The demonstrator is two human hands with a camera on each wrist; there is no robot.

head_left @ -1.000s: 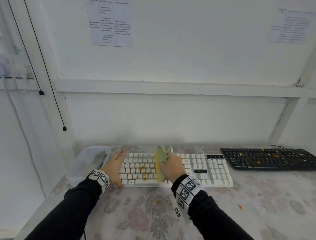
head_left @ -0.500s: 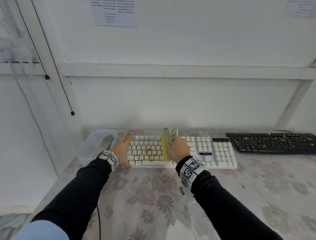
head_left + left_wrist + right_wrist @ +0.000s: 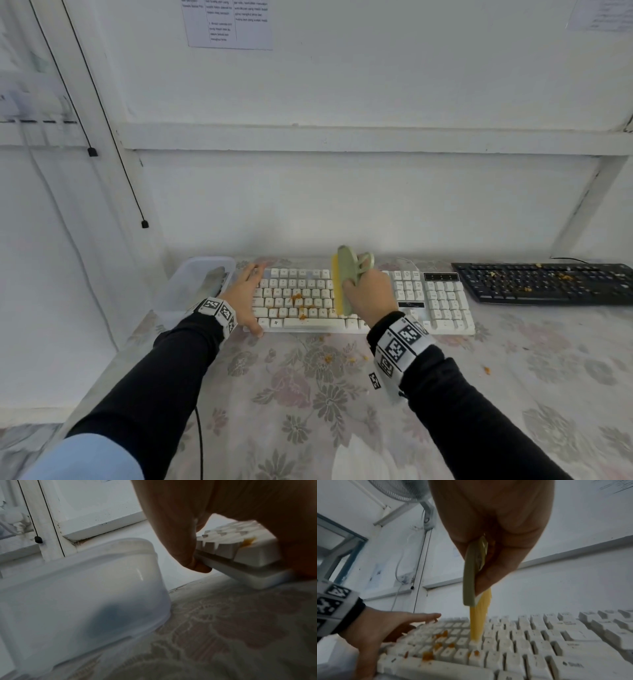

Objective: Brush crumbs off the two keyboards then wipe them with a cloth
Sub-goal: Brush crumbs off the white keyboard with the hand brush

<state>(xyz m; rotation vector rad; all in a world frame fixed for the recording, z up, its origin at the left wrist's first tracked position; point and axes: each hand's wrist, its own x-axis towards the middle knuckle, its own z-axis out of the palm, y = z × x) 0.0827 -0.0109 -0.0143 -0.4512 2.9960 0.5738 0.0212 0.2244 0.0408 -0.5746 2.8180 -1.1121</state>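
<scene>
A white keyboard (image 3: 435, 308) lies in the middle of the flowered table, with orange crumbs (image 3: 297, 305) on its left keys. My right hand (image 3: 371, 296) grips a green brush (image 3: 347, 274). Its yellow bristles (image 3: 478, 622) stand on the keys just right of the crumbs (image 3: 440, 635). My left hand (image 3: 245, 298) lies over the keyboard's left end, fingers stretched to the far corner and thumb at the near corner. A black keyboard (image 3: 548, 282), strewn with crumbs, lies at the far right.
A clear plastic container (image 3: 191, 284) stands just left of the white keyboard, with something grey inside. A few crumbs (image 3: 329, 358) lie on the cloth in front of the keyboard. The white wall rises right behind both keyboards.
The head view has tipped down and drawn closer. The brush stays near the middle of the white keyboard, shifted barely. My left hand keeps its place on the left end.
</scene>
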